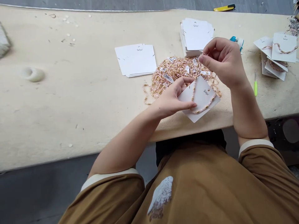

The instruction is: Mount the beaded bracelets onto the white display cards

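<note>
My left hand [174,98] grips a white jewelry card [202,96] by its left corner, thumb on the front face. Across that card hangs a pink-and-gold beaded necklace [202,109] in a loop. Above the card, my right hand [221,60] pinches an end of the beaded strand between thumb and fingertips; the exact part held is too small to make out. Beneath both hands lies a heap of similar beaded strands [161,79] with small white barcode tags.
Blank cards form a low stack [137,60] and a taller stack [197,34]. Cards with beads [283,51] pile at the right, near a green-handled tool [255,85] and a blue tape dispenser [240,43]. A yellow cutter [224,8] and a tape roll [34,74] lie farther off.
</note>
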A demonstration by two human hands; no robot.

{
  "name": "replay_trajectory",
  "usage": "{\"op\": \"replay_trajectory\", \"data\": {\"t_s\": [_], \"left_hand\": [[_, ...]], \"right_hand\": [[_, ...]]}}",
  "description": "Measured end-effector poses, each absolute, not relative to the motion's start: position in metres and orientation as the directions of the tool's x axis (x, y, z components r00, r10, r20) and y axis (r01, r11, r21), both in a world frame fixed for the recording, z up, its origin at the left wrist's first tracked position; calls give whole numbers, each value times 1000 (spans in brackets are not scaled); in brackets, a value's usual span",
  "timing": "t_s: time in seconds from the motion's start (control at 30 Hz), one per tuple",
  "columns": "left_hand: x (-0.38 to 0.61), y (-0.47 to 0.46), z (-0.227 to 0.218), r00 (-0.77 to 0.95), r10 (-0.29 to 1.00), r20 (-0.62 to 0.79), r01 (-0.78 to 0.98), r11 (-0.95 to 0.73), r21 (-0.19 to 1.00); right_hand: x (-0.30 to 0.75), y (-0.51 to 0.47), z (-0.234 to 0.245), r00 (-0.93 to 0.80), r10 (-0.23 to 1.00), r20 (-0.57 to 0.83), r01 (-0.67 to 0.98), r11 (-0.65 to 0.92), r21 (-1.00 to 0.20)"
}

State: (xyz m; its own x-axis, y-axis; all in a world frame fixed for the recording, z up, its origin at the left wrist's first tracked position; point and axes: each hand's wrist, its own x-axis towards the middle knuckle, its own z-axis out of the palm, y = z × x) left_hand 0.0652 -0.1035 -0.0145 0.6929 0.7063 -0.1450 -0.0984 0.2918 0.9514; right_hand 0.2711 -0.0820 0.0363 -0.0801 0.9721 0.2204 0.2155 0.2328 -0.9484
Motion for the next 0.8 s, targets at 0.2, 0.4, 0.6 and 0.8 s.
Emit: {"op": "replay_trajectory", "data": {"t_s": [0.2, 0.4, 0.6, 0.8], "left_hand": [[64, -102, -6, 695, 703, -154, -131, 334, 934], [64, -101, -3, 621, 749, -231, -151, 403, 902], [62, -104, 3, 572, 800, -178, -142, 310, 940], [54, -102, 10, 619, 785, -31, -135, 145, 980]], "right_hand": [[275, -80, 32, -67, 971, 230, 237, 239, -942], [278, -77, 29, -93, 965, 246, 247, 262, -933], [294, -87, 41, -262, 959, 111, 503, 234, -832], [281, -101, 49, -461, 886, 50, 328, 222, -918]]}}
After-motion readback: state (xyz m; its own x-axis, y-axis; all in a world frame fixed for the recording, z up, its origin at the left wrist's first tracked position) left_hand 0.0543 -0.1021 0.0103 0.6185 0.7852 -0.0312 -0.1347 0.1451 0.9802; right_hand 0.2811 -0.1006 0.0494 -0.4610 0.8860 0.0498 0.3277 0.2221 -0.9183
